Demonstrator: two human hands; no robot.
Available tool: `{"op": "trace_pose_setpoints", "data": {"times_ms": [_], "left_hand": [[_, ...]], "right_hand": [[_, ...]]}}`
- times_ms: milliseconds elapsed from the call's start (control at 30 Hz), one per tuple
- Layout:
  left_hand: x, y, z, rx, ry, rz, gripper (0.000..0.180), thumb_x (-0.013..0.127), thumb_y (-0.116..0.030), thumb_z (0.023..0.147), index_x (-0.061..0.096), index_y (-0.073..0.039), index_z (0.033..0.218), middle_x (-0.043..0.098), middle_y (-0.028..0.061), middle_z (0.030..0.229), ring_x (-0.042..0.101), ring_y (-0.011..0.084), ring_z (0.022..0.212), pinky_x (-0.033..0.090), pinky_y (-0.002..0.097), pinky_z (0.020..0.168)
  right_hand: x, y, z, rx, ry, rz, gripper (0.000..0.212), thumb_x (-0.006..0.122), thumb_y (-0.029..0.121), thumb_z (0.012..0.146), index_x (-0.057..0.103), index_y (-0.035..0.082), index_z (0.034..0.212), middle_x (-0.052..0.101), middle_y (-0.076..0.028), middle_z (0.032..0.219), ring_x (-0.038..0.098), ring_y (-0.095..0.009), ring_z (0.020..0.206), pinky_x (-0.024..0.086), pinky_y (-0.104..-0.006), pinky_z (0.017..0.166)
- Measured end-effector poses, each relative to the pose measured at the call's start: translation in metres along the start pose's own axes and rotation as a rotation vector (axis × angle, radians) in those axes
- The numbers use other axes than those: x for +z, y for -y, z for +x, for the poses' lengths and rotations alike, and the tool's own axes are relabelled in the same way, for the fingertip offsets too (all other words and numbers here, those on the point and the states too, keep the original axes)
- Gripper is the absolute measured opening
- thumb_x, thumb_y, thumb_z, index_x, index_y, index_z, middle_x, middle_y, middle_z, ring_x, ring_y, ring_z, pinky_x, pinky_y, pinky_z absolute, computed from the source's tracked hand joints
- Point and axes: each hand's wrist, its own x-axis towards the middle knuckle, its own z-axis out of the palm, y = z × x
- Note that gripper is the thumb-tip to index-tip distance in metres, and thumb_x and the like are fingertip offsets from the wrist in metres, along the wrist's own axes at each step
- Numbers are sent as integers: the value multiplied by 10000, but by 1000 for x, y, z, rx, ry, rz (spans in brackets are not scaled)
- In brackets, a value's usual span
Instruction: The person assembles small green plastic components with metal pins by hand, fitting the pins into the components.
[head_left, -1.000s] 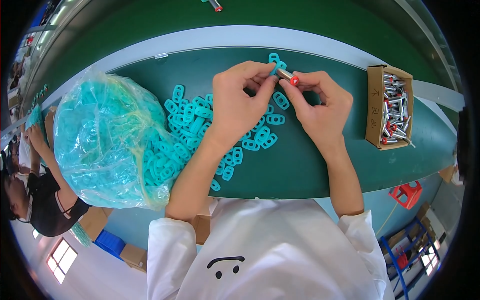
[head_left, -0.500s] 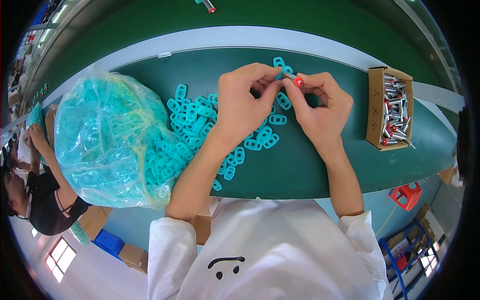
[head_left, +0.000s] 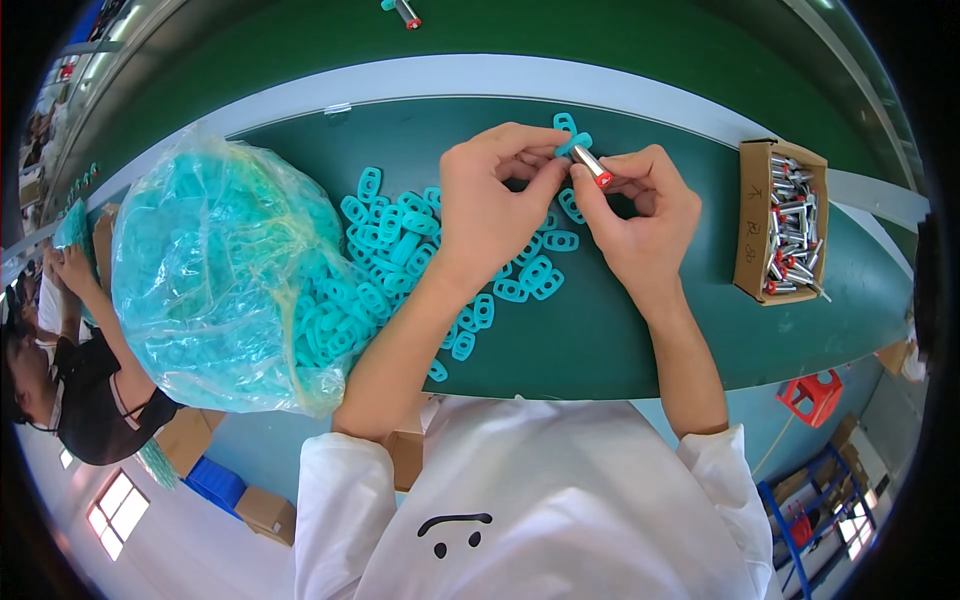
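My left hand point(head_left: 500, 185) pinches a teal oval plastic piece point(head_left: 574, 143) between thumb and fingers. Out of that piece a short shiny metal cylinder point(head_left: 588, 163) with a red end slants toward me. My right hand point(head_left: 645, 205) has its thumb and forefinger on either side of the cylinder, near the red end. Whether the cylinder passes right through the teal piece is hidden by my left fingers. Many loose teal pieces point(head_left: 405, 250) lie under and left of my left forearm, and another teal piece point(head_left: 564, 122) lies just beyond my fingertips.
A large clear plastic bag point(head_left: 205, 290) full of teal pieces bulges at the left. A cardboard box point(head_left: 752, 215) of red-ended metal cylinders stands at the right. Past the pale rail point(head_left: 480, 72), a cylinder point(head_left: 408, 14) lies on a green surface. Another person point(head_left: 95, 390) works at far left.
The metal cylinder has tilted and shows more of its length, its red end lower and nearer me. The cylinder on the far green surface has shifted slightly left.
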Motion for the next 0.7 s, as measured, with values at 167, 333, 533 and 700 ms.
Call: {"op": "trace_pose_setpoints", "data": {"times_ms": [167, 333, 533, 700], "left_hand": [[-2, -2, 0, 9, 52, 36, 220, 710, 100, 818, 732, 29, 1025, 724, 115, 875, 731, 166, 783, 595, 260, 681], [-4, -2, 0, -15, 81, 51, 224, 671, 112, 859, 717, 47, 1068, 725, 88, 910, 697, 116, 806, 580, 237, 721], [-3, -4, 0, -1, 70, 103, 223, 668, 109, 856, 717, 50, 1066, 724, 87, 906, 693, 109, 798, 570, 228, 702], [-4, 0, -1, 8, 60, 97, 219, 673, 105, 855, 723, 48, 1061, 719, 82, 898, 691, 107, 794, 566, 223, 693]], "right_hand": [[-1, -1, -1, -16, 10, -16, 168, 781, -27, 830, 615, -33, 857, 700, -78, 851, 664, -77, 772, 574, -230, 682], [1, -3, -2, -17, 2, -8, 166, 783, -32, 833, 617, -31, 845, 701, -78, 851, 664, -78, 771, 573, -228, 682], [0, -4, -3, -40, 18, -9, 155, 781, -51, 828, 629, -36, 856, 706, -84, 861, 669, -83, 779, 577, -232, 692], [-1, -4, -3, -34, 36, -19, 152, 777, -63, 822, 633, -42, 866, 709, -93, 879, 679, -94, 805, 584, -241, 714]]}}
